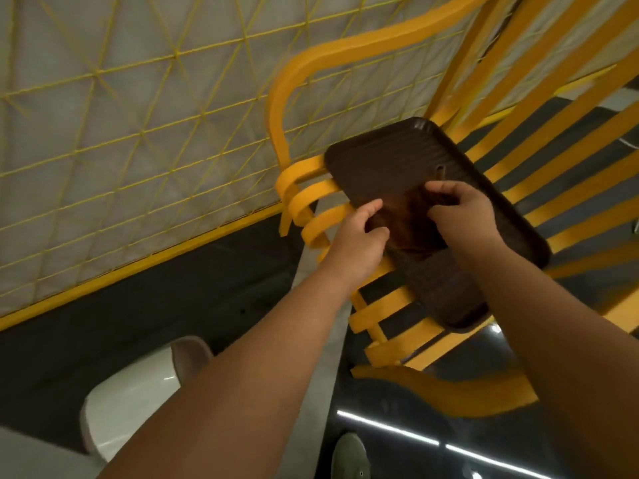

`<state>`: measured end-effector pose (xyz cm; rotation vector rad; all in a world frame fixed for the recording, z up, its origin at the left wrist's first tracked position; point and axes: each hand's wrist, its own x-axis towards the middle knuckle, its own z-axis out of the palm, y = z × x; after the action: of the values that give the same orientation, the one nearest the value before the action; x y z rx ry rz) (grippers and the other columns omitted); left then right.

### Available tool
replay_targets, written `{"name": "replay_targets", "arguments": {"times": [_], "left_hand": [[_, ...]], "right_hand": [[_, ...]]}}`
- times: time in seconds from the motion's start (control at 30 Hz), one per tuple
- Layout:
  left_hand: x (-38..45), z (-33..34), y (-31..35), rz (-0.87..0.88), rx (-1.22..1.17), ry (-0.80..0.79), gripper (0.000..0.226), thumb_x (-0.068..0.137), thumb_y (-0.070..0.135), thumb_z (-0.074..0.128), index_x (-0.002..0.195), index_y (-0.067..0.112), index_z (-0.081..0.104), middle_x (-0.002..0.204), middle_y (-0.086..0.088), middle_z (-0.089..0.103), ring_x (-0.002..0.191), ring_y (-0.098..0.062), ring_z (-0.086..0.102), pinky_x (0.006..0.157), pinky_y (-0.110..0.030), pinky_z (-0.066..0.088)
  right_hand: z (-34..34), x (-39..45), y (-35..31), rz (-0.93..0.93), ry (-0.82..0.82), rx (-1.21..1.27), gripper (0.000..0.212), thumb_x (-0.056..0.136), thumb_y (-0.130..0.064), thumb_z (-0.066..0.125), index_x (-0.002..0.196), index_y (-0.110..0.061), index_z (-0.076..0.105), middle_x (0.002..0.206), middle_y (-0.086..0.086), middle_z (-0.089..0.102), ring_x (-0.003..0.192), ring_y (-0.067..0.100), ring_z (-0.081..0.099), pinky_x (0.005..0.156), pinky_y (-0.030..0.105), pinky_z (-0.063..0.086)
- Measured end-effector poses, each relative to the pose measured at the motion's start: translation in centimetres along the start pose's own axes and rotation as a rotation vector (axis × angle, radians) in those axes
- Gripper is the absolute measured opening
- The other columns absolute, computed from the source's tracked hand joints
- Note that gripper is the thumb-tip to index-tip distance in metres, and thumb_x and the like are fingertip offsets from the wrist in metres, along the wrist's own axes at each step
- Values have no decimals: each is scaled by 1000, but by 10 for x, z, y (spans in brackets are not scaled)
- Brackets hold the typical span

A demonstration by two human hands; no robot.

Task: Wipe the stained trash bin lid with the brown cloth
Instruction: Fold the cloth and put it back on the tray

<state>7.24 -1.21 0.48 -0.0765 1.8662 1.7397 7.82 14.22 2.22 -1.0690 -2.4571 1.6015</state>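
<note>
A dark brown ribbed trash bin lid [397, 157] lies flat across the slats of a yellow bench. On its middle lies a brown cloth [408, 223], bunched up. My left hand [356, 240] pinches the cloth's left edge between thumb and fingers. My right hand [463, 212] grips the cloth's right side from above. Both hands rest over the lid's centre, and part of the cloth is hidden beneath them.
The yellow bench [397, 316] has a curved armrest [297, 81] to the left of the lid. A yellow wire fence [138, 133] runs behind. A white bin body [131, 399] stands at lower left. My shoes [349, 458] are on the dark glossy floor.
</note>
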Motion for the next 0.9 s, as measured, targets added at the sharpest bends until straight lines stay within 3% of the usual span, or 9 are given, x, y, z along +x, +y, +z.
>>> {"name": "replay_targets", "arguments": {"times": [0.2, 0.3, 0.4, 0.5, 0.57, 0.67, 0.77, 0.9], "left_hand": [[27, 50, -6, -42, 259, -217, 57, 98, 21, 41, 150, 27, 17, 158, 6, 9, 145, -17, 11, 117, -37, 17], [42, 61, -15, -69, 757, -278, 58, 99, 25, 33, 151, 26, 7, 159, 0, 6, 146, -21, -3, 117, -51, 0], [42, 63, -25, -37, 1177, -201, 62, 97, 26, 36, 150, 25, 4, 158, -6, 7, 145, -26, -11, 112, -55, -9], [32, 64, -31, 97, 1289, 18, 68, 93, 25, 46, 150, 23, 10, 158, -8, -1, 144, -28, -12, 112, -50, -12], [32, 69, -33, 223, 1373, 47, 64, 95, 28, 40, 151, 18, 10, 158, -7, -5, 144, -26, -12, 111, -49, -16], [43, 74, -34, 213, 1503, -62, 59, 100, 39, 21, 151, 14, 5, 159, -5, -3, 145, -22, -11, 107, -53, -24], [47, 75, -37, 90, 1642, -138, 62, 98, 47, 10, 150, 15, 1, 159, -4, -3, 146, -23, -8, 99, -56, -32], [46, 80, -36, 45, 1750, -159, 67, 96, 53, 6, 150, 14, -1, 159, -7, -4, 146, -24, -9, 92, -57, -38]], "right_hand": [[-17, 52, 24, -15, 3, -208, 48, 89, 3, 47, 106, -39, 62, 128, 0, 55, 103, 21, 61, 66, 30, 57], [-16, 65, 39, 3, -37, -252, 46, 92, 1, 46, 110, -37, 62, 132, 1, 53, 109, 22, 58, 65, 27, 54], [-17, 75, 53, -15, -35, -378, 42, 94, -4, 48, 118, -35, 60, 140, 2, 47, 117, 26, 54, 83, 38, 56], [-21, 77, 63, -193, 38, -669, 44, 93, -8, 52, 133, -28, 54, 154, 8, 29, 141, 30, 27, 112, 49, 33], [-22, 74, 65, -302, 62, -757, 45, 94, -11, 52, 137, -24, 51, 155, 8, 28, 143, 29, 20, 115, 47, 25], [-14, 72, 72, -346, -90, -891, 49, 96, -25, 51, 144, -23, 42, 157, 8, 28, 143, 30, 21, 117, 47, 22], [-4, 72, 82, -169, -354, -875, 59, 101, -32, 42, 153, -28, 16, 163, 6, -1, 148, 29, 1, 120, 46, 11], [4, 72, 89, -134, -409, -900, 62, 103, -30, 34, 153, -28, -3, 161, 6, -18, 147, 31, -13, 120, 48, 3]]}}
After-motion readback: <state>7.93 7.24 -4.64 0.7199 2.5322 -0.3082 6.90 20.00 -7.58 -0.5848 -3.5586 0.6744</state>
